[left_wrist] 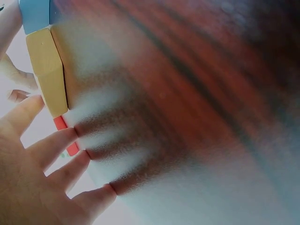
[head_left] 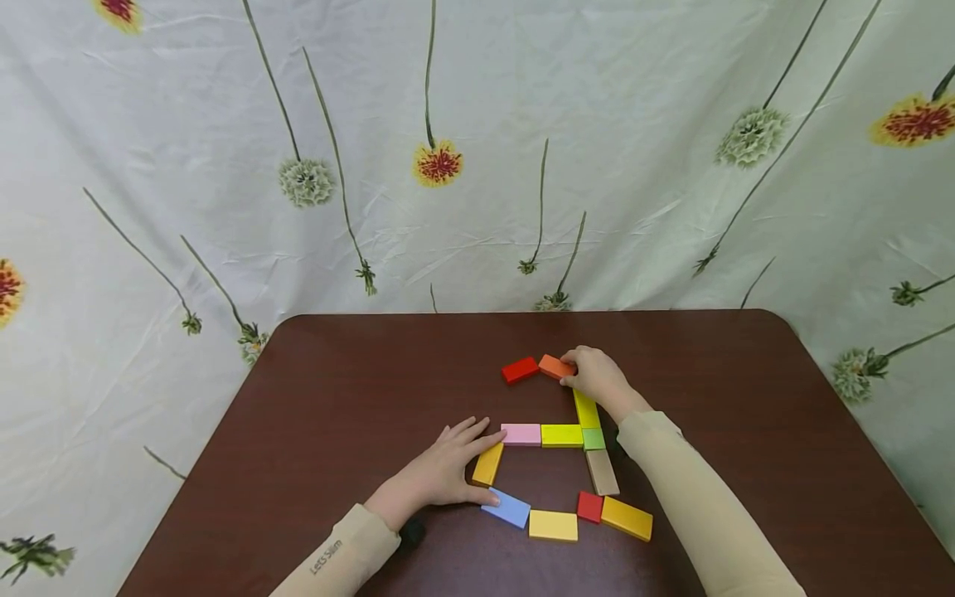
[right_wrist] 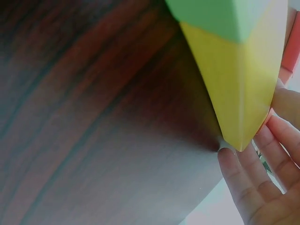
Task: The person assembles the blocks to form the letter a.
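Note:
My right hand [head_left: 600,383] pinches the right end of an orange block [head_left: 553,366] lying on the table. Left of that block lies a red block [head_left: 520,370], close to its end. Below the hand, a yellow block [head_left: 586,410] runs down to a small green block [head_left: 593,439]. My left hand [head_left: 436,470] rests with fingers spread beside an amber block [head_left: 487,464]. Its thumb touches a blue block [head_left: 509,508], and its index fingertip is at a pink block [head_left: 521,434]. The left wrist view shows the amber block [left_wrist: 47,70] between thumb and index finger.
A second yellow block [head_left: 561,436] bridges pink and green. Below stand a tan block [head_left: 602,472], a pale yellow block [head_left: 553,526], a small red block [head_left: 589,507] and another amber block [head_left: 627,519]. The dark table [head_left: 358,373] meets a floral cloth [head_left: 477,249] behind.

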Available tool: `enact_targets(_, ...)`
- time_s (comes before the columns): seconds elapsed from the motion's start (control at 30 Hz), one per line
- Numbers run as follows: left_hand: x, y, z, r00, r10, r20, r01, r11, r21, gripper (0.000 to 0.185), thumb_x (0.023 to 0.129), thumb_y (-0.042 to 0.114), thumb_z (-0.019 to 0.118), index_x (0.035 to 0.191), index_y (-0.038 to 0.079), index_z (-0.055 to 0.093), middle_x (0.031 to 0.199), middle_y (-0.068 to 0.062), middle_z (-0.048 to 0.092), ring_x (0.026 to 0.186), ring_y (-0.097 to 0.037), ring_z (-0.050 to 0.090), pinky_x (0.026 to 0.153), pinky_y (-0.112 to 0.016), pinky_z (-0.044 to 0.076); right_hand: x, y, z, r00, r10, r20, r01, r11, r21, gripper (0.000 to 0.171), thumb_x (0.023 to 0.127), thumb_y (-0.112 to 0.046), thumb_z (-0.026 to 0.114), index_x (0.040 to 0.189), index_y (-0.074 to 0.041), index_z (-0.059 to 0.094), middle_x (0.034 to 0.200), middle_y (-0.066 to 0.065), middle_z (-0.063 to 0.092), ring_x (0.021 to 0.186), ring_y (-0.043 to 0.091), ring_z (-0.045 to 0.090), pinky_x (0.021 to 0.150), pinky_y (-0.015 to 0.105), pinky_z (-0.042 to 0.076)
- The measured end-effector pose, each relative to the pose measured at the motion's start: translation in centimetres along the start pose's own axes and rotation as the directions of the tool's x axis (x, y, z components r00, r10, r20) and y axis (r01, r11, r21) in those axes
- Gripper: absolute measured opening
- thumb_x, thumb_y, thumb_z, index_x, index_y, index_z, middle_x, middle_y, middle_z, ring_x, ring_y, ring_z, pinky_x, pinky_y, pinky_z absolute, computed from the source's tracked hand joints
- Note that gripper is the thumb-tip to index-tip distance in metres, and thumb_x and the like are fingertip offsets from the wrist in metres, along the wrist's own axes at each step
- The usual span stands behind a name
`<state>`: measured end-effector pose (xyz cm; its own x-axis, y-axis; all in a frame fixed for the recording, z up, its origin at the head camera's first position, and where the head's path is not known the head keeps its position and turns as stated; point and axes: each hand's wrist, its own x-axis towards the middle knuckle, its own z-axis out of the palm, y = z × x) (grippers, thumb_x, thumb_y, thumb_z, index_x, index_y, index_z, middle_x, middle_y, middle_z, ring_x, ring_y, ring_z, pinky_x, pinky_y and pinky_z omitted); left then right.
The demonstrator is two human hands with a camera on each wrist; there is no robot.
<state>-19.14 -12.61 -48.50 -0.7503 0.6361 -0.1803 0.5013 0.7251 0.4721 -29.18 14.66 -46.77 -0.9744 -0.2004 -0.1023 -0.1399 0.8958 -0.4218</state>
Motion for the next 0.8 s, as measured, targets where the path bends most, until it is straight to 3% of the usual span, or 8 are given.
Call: enact_targets(0.8, 0.09, -0.08, 0.04, 1.0, 0.001, -0.004, -0.001, 1.0, 0.001, 0.09, 0.072, 0.059, 0.07, 0.147, 0.026, 0.031, 0.153, -0.011, 0.025, 0.142, -0.034, 0.015, 0.109, -0.061, 0.012, -0.1, 0.18, 0.03, 1.0, -0.009, -0.006, 0.009, 1.0, 0.005, 0.04, 0.083, -0.019, 0.071, 0.121, -0.007, 0.063, 0.117, 0.013, 0.061, 0.095, 0.026, 0.055, 0.089, 0.04, 0.048)
